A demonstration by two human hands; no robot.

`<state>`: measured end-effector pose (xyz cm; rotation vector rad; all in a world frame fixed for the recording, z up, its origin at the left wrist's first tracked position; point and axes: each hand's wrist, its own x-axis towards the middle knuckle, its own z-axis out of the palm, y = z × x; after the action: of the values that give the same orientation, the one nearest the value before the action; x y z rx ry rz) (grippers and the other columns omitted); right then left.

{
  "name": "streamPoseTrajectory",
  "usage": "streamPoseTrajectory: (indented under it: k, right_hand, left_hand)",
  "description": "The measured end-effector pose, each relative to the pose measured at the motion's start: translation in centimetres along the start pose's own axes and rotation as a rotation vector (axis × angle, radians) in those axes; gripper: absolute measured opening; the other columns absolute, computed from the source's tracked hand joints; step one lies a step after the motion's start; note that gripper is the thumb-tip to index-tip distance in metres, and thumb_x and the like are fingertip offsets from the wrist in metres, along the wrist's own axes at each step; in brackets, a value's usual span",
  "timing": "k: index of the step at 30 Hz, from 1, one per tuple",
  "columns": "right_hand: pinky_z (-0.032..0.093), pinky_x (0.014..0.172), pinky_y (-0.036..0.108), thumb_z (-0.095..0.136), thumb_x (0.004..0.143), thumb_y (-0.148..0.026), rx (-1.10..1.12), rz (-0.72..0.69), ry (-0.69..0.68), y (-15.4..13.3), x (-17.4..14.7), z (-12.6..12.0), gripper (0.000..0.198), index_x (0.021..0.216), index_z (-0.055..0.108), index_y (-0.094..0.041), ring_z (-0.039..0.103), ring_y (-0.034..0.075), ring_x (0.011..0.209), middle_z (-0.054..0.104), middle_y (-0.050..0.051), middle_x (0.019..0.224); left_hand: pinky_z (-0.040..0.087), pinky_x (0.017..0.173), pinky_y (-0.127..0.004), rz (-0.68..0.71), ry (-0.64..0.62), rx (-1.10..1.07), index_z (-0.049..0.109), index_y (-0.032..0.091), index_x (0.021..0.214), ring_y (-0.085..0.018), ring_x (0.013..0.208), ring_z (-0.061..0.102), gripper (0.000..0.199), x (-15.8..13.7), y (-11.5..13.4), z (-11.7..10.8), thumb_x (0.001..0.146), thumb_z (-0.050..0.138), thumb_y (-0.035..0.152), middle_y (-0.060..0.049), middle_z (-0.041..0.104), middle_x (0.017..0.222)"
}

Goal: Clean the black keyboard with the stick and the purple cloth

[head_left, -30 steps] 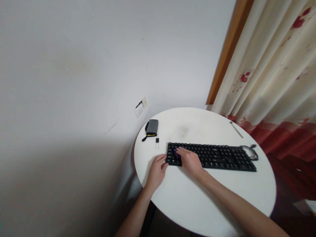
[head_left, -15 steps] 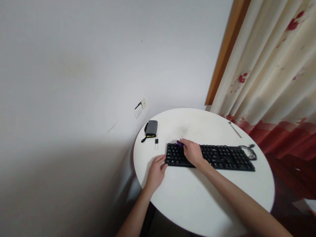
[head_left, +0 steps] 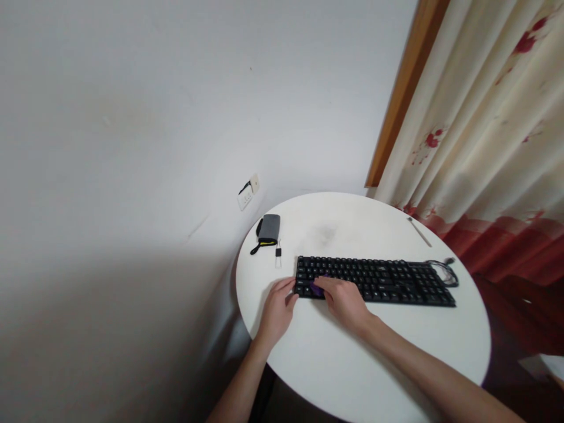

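A black keyboard (head_left: 379, 281) lies flat across the white round table. At its left end, my left hand (head_left: 277, 308) holds the short edge, thumb at the near corner and fingers further up. Over the left part of the keys, my right hand (head_left: 346, 299) is closed on a small purple object (head_left: 316, 288). It looks soft, like a bit of cloth or cleaning gel, but the fingers cover most of it and I cannot tell its exact kind. It presses against the lower rows of keys near the left end.
A folded grey cloth (head_left: 269, 227) with black and yellow edging and a black binder clip (head_left: 278, 252) lie left of the keyboard. The coiled cable (head_left: 445, 271) rests at its right end. A thin stick-like tool (head_left: 419, 231) lies far right. Wall and curtain (head_left: 480, 147) border the table (head_left: 374, 364).
My right hand has moved toward me with the purple object, from the keyboard's top row to its lower rows. My left hand stays on the left edge.
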<state>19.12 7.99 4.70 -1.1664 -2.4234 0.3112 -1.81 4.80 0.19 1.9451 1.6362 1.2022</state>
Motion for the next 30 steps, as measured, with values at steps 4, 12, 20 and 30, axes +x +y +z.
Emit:
streamPoseTrajectory:
  k: [4,12,20,30]
  right_hand:
    - [0.046,0.094,0.026,0.041,0.089,-0.009,-0.038,0.122,0.086,0.5,3.1,-1.4,0.043,0.12,0.065,-0.027,0.065,0.017,0.109,0.068,0.0,0.122]
    - [0.047,0.09,0.028,0.039,0.092,-0.008,-0.129,0.166,-0.024,0.6,7.0,-0.3,0.041,0.118,0.065,-0.024,0.066,0.019,0.105,0.07,0.005,0.115]
    - [0.041,0.106,0.028,0.045,0.086,-0.002,-0.012,-0.043,0.026,-0.4,0.5,1.6,0.044,0.12,0.066,-0.019,0.055,0.016,0.124,0.063,0.005,0.13]
    - [0.044,0.103,0.028,0.043,0.087,-0.005,0.096,0.058,0.097,-1.3,1.2,-1.8,0.045,0.121,0.066,-0.025,0.06,0.016,0.118,0.064,0.0,0.128]
  left_hand:
    - [0.045,0.104,-0.045,0.002,0.011,0.004,0.067,0.022,0.117,-0.023,0.113,0.058,0.04,0.0,0.0,0.0,0.081,0.058,0.007,-0.007,0.066,0.12]
    - [0.046,0.104,-0.046,0.0,0.01,0.023,0.068,0.022,0.116,-0.023,0.113,0.058,0.039,0.0,0.3,-0.2,0.081,0.058,0.007,-0.007,0.067,0.121]
    - [0.045,0.105,-0.045,0.005,-0.003,0.012,0.067,0.022,0.118,-0.023,0.114,0.058,0.039,0.0,-0.3,0.1,0.083,0.058,0.01,-0.007,0.066,0.121]
    - [0.044,0.105,-0.047,0.015,-0.001,0.017,0.066,0.023,0.119,-0.023,0.115,0.057,0.039,0.0,-0.7,0.2,0.083,0.057,0.011,-0.007,0.065,0.123]
